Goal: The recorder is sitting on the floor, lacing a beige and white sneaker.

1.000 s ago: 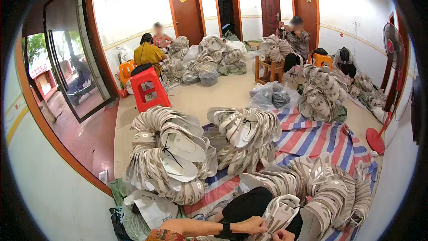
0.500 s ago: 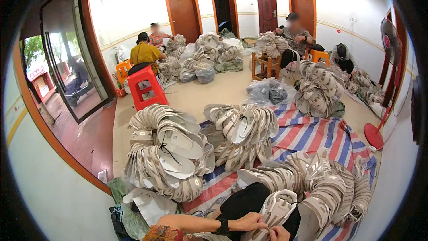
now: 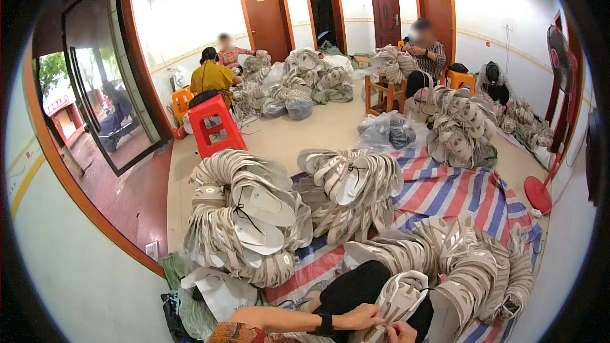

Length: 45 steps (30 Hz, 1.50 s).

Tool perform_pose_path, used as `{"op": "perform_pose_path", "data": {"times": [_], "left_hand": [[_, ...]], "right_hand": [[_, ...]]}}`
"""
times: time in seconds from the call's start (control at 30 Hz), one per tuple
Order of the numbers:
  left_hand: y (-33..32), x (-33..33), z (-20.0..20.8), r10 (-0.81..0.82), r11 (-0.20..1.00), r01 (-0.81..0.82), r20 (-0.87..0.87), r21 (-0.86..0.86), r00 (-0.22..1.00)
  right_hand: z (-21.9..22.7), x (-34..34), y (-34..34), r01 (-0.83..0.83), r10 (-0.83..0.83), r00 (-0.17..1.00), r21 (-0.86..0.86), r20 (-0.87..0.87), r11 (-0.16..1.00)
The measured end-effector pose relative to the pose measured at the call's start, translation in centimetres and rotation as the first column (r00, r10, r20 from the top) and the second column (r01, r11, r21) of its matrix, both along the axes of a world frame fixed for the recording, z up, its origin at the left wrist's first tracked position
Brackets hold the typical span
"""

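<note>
A beige and white shoe upper (image 3: pixel 403 293) lies across my dark-clothed knee at the lower centre, its toe end pointing away from me. My left hand (image 3: pixel 362 316), with a black band on the wrist, is closed on the near left edge of this upper. Close beside it, my right hand (image 3: pixel 400 331) is also closed at the near end, fingertips pinching the edge. Whether a thread or tool sits between the fingers is too small to make out. Strung shoe uppers (image 3: pixel 467 279) curve in long rows just right of my knee.
Tied bundles of uppers (image 3: pixel 254 206) stand ahead on a striped tarp (image 3: pixel 438 190). Further off are a red stool (image 3: pixel 215 124), a wooden stand (image 3: pixel 383 96) and several people seated among more piles. A standing fan (image 3: pixel 539 194) is at the right, an open glass door (image 3: pixel 108 89) at the left.
The whole view has shifted slightly, so things sit further right. Both hands stay at the upper's near end, with the fingers a little altered. A person at the back right has brought their hands together.
</note>
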<state>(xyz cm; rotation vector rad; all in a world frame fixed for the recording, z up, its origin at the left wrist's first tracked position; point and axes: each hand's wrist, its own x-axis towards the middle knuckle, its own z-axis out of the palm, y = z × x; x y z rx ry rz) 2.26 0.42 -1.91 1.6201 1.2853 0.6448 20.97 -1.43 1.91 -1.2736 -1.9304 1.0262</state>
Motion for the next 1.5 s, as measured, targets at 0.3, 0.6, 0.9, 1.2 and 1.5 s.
{"op": "perform_pose_path", "data": {"times": [0.3,0.6,0.9,1.2,1.5], "left_hand": [[-0.8,-1.1,2.5,0.000,0.995,0.011,0.114,-0.097,0.993],[-0.2,-0.3,1.2,-0.097,0.992,0.099,0.027,-0.079,0.995],[-0.4,-0.3,0.4,-0.160,0.987,0.161,0.028,-0.023,0.987],[-1.7,1.2,4.7,-0.110,0.974,0.139,-0.159,0.180,0.981],[0.1,4.6,-0.8,-0.146,0.814,0.352,-0.425,0.461,0.893]], "right_hand": [[2.4,0.1,-2.0,0.200,-0.200,0.980,-0.043,0.015,0.979],[2.3,0.1,-1.0,0.001,-0.023,0.991,0.163,0.134,0.987],[2.2,-0.4,1.5,-0.138,0.134,0.990,0.133,0.043,0.981],[-1.6,-0.2,0.7,-0.174,0.152,0.980,0.174,0.128,0.969],[-1.6,2.0,0.0,-0.044,0.049,0.999,0.190,-0.021,0.981]]}}
